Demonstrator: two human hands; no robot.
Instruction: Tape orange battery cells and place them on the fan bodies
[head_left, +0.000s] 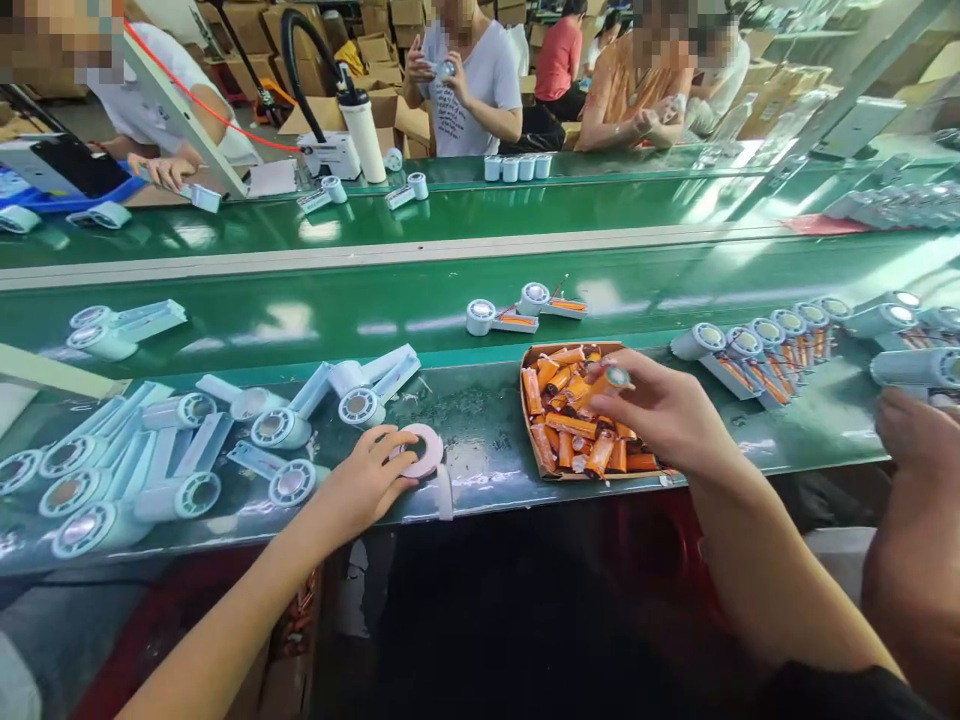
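Note:
My left hand point(373, 472) is at the front edge of the bench, its fingers closed around the side of a roll of white tape point(428, 451). A loose strip of tape hangs from the roll over the edge. My right hand point(664, 400) pinches an orange-wrapped cylindrical battery point(616, 378), its end turned toward me. Just below it is an open cardboard box point(541, 466) full of orange batteries point(570, 424), many lying across each other. Left of my left hand, several pale blue fan housings with handles point(279, 427) lie in a loose pile.
Two housings with orange batteries and wires point(501, 318) lie on the green conveyor point(360, 285) ahead. A row of similar units point(766, 340) stands right. A co-worker's hand point(919, 430) is at the right edge. People sit across the line, near a white machine point(330, 157).

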